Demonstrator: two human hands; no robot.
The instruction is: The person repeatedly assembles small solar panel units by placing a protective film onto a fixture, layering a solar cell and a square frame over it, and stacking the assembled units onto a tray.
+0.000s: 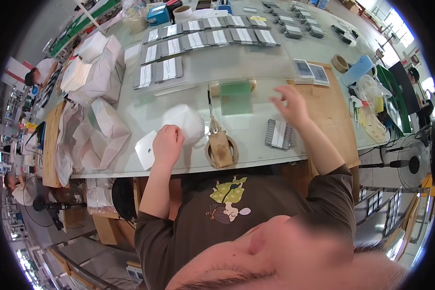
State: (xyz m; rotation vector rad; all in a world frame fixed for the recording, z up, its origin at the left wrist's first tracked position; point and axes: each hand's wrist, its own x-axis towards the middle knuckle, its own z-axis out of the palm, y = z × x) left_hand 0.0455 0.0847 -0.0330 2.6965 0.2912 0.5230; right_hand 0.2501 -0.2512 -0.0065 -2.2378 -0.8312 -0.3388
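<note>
Left hand [167,144] rests curled in a loose fist on the pale glass-topped table [256,72], touching a crumpled white cloth [184,122] beside a flat white card [145,149]. Right hand [289,105] hovers, fingers spread and empty, above a grey ribbed cell stack with a white strip [278,134].

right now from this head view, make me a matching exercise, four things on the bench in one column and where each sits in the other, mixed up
Things:
1. white crumpled cloth
2. tape roll with a brown block
3. grey banded stack
4. green board

Places:
A. under the raised right hand
B. far side of the bench, straight ahead of the person
C. next to the closed left hand
D. near edge of the bench, between the two forearms

Pairs: 1-C, 2-D, 3-A, 4-B
</note>
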